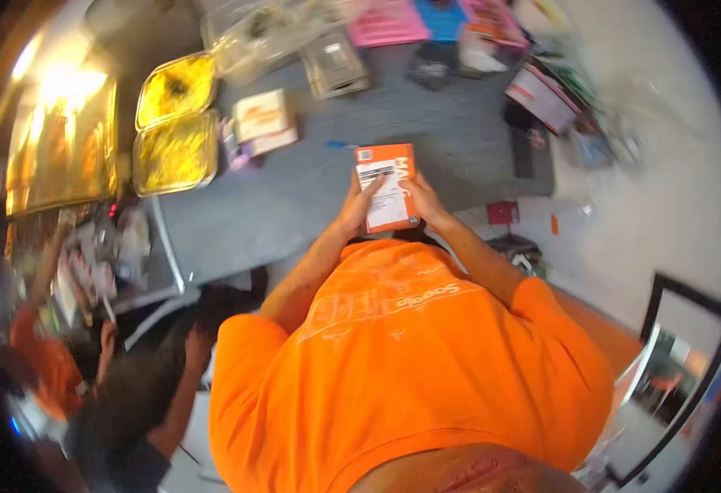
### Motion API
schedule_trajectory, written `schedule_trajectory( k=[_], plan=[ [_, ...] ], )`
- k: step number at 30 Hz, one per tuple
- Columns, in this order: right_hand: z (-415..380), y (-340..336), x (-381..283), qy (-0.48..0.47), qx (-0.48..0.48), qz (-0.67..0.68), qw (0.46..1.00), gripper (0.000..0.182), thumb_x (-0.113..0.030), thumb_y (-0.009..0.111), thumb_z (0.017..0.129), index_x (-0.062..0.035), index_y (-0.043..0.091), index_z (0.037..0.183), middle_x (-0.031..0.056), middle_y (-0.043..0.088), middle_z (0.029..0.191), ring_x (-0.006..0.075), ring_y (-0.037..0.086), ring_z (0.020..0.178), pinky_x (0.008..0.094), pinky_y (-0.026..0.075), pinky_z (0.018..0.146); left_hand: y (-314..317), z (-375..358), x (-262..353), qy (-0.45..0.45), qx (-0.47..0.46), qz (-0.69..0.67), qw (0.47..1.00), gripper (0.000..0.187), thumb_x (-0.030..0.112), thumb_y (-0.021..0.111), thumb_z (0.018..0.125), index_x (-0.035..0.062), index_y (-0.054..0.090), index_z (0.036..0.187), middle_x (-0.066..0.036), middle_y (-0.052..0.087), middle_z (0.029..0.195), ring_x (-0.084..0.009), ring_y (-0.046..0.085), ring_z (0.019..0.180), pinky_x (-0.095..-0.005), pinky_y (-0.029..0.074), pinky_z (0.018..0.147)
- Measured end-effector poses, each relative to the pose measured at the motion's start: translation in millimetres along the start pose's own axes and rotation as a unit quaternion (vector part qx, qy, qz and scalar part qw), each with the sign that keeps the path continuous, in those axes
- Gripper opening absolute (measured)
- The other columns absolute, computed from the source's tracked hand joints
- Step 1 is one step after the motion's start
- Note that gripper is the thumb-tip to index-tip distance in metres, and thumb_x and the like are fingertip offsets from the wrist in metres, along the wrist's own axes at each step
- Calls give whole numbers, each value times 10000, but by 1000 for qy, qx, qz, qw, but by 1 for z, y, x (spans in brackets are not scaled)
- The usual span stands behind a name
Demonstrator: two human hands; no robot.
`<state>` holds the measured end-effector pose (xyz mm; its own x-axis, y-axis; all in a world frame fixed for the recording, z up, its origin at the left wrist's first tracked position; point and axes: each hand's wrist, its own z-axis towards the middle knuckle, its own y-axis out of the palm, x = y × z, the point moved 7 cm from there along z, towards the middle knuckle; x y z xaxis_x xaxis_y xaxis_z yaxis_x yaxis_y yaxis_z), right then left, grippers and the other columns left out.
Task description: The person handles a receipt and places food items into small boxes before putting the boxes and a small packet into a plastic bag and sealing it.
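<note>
Between my two hands is a small orange box [406,215] with a white printed label and large white letters on its face. My left hand [355,205] grips its left edge, the thumb lying across the label. On the right edge, my right hand [425,201] holds it with the thumb over the front. The box is upright in front of my orange shirt, at the near edge of the grey table [295,197]. The fingers behind the box are hidden. A thin blue item [342,145] lies just beyond it.
Two yellow trays [176,152] and a white-and-orange box [263,121] stand on the table's left. Clear plastic containers [334,64] and pink trays [387,23] line the back. Papers [541,99] lie at the right end. People [130,394] are at the left.
</note>
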<state>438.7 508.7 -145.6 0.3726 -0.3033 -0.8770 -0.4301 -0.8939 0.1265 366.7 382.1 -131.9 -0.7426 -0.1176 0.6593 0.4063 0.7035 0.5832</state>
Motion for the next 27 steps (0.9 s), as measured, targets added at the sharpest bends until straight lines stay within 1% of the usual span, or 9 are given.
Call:
schedule_trajectory(
  k=[4, 7, 10, 13, 15, 18, 20, 24, 27],
  plan=[
    [11, -81, -11, 86, 36, 45, 995, 540, -263, 578, 924, -47, 413, 1391, 91, 573, 1244, 172, 560, 1107, 297, 431, 961, 35, 80, -69, 36, 32, 136, 989, 589, 167, 672, 897, 58, 317, 1354, -108, 557, 1240, -201, 591, 1097, -340, 483, 952],
    [24, -156, -6, 27, 80, 30, 996, 618, -321, 623, 889, -56, 404, 1403, 108, 592, 1222, 195, 558, 1119, 305, 422, 974, 76, 127, -83, -1, 36, 166, 985, 531, 163, 676, 896, 49, 378, 1320, -106, 576, 1227, -196, 586, 1102, -333, 477, 949],
    [42, -256, 23, -26, 286, -59, 956, 491, -358, 611, 906, -51, 548, 1284, 116, 620, 1206, 206, 556, 1145, 328, 414, 985, 87, 171, -98, 12, 17, 141, 990, 505, 182, 688, 891, 33, 422, 1293, -108, 587, 1222, -191, 579, 1105, -323, 469, 941],
    [8, -404, 46, -124, 479, -19, 868, 374, -340, 580, 931, -30, 657, 1126, 123, 666, 1109, 212, 601, 1074, 336, 438, 952, 113, 195, -117, -12, 62, 169, 984, 545, 201, 697, 888, 15, 413, 1314, -115, 581, 1236, -194, 573, 1109, -323, 455, 949],
    [-26, -509, 56, -134, 598, -233, 755, 244, -191, 578, 891, -14, 648, 1044, 159, 674, 892, 333, 644, 844, 425, 494, 817, 117, 207, -123, 46, 59, 218, 973, 584, 236, 696, 893, -12, 403, 1333, -135, 556, 1268, -215, 547, 1147, -335, 416, 992],
    [-91, -626, 59, -115, 694, -192, 684, 228, -187, 602, 880, -30, 644, 1040, 169, 660, 990, 342, 610, 972, 449, 472, 868, 119, 180, -119, 123, 126, 261, 949, 742, 375, 658, 913, -40, 319, 1426, -191, 467, 1379, -273, 477, 1245, -359, 353, 1054],
    [-116, -663, 52, -121, 728, -322, 593, 249, -285, 622, 889, -74, 670, 1013, 132, 675, 1032, 310, 602, 1039, 459, 469, 883, 87, 162, -132, 93, 223, 232, 942, 709, 414, 614, 928, 22, 332, 1447, -156, 458, 1414, -268, 408, 1320, -440, 301, 1084],
    [-127, -660, 63, 168, 606, -412, 660, 260, -320, 619, 891, -91, 689, 992, 159, 664, 1069, 331, 613, 1025, 484, 470, 881, 21, 108, -145, 28, 309, 222, 924, 753, 482, 585, 928, 29, 320, 1468, -152, 427, 1435, -270, 426, 1296, -378, 363, 1021],
    [-134, -671, 24, 109, 611, -385, 683, 321, -382, 615, 907, -73, 691, 861, 122, 691, 927, 308, 639, 916, 461, 478, 796, -3, 85, -130, 12, 320, 218, 922, 659, 473, 582, 933, 56, 409, 1412, -107, 460, 1407, -230, 449, 1263, -359, 386, 979]
  ],
)
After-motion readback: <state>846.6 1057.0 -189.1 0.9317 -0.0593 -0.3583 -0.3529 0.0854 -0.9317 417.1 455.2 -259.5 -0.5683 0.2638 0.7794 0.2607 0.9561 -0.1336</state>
